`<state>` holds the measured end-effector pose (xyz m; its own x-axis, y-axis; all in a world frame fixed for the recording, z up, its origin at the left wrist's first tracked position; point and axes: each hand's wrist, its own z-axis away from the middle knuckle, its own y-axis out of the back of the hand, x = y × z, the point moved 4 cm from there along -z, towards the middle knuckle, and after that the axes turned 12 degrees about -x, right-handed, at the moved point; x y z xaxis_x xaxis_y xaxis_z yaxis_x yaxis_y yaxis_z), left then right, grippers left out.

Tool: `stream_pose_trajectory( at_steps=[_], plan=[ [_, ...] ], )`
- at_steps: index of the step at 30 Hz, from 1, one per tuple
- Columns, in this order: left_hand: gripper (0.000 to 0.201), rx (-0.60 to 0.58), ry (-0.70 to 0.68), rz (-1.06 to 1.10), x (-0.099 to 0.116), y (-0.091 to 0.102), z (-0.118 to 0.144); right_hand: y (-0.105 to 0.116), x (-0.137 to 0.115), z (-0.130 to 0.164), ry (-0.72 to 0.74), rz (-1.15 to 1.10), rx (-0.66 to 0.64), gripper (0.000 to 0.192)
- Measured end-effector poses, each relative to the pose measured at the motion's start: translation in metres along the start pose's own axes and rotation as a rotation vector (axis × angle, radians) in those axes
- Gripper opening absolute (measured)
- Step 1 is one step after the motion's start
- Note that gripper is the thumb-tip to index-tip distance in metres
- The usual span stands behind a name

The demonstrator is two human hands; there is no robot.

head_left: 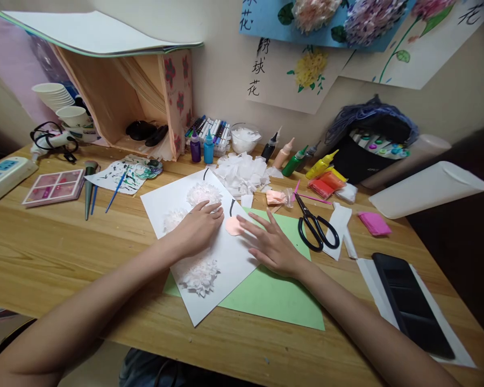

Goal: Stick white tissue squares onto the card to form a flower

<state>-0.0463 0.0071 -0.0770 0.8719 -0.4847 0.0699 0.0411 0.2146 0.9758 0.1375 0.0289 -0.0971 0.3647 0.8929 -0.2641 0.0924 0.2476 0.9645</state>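
Note:
A white sheet [161, 203] lies on a green sheet [274, 295] at the middle of the wooden desk. White tissue-paper flowers are stuck on it: one at the top [204, 192], one at the left [173, 219], one near the bottom [200, 275]. My left hand [197, 226] rests on the white sheet between the flowers, fingers curled and pressing down. My right hand [272, 244] lies flat with fingers spread over the sheet's right edge. Its fingertips touch a small pink paper piece [234, 226]. Neither hand holds anything.
Black scissors [317, 228] lie right of my right hand. A pile of white tissue squares [242, 173], paint bottles [290, 161], markers [212, 131] and a marker bag [371, 145] stand at the back. A phone [411, 303] lies at right, brushes [91, 188] and a palette [54, 186] at left.

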Motion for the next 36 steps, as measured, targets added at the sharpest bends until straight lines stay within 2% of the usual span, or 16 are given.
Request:
stream_pose_trajectory(
  at_steps=[4, 10, 13, 17, 22, 25, 28, 30, 36],
  plan=[
    [0.040, -0.006, 0.001, 0.019, 0.0002, 0.0006, 0.0000, -0.0029, -0.0015, -0.0033, 0.022, -0.050, -0.122, 0.049],
    [0.039, 0.013, 0.003, 0.015, 0.0005, 0.0007, 0.0005, -0.0017, -0.0038, -0.0024, 0.062, -0.049, -0.031, 0.052],
    [0.039, 0.015, 0.005, 0.006, 0.0004, 0.0005, 0.0006, -0.0035, -0.0050, -0.0025, 0.050, -0.058, -0.073, 0.051],
    [0.040, 0.007, 0.006, 0.019, 0.0006, 0.0012, 0.0005, -0.0015, -0.0088, -0.0035, 0.068, -0.044, -0.043, 0.050],
    [0.039, -0.010, 0.006, 0.029, 0.0009, 0.0027, 0.0007, -0.0050, -0.0102, -0.0052, 0.084, -0.052, -0.134, 0.050],
    [0.040, -0.004, 0.004, 0.019, 0.0013, 0.0028, 0.0012, -0.0030, -0.0074, -0.0037, 0.031, -0.033, -0.063, 0.051],
    [0.039, 0.004, 0.005, 0.011, 0.0012, 0.0016, 0.0013, -0.0040, -0.0050, -0.0020, -0.018, -0.021, -0.086, 0.052],
    [0.039, 0.000, 0.009, 0.008, 0.0007, 0.0005, 0.0011, -0.0042, -0.0046, -0.0012, -0.019, -0.010, -0.101, 0.054],
    [0.041, -0.005, 0.006, 0.002, 0.0002, 0.0004, 0.0010, -0.0015, -0.0042, -0.0013, -0.036, 0.004, 0.000, 0.047]
  ],
)
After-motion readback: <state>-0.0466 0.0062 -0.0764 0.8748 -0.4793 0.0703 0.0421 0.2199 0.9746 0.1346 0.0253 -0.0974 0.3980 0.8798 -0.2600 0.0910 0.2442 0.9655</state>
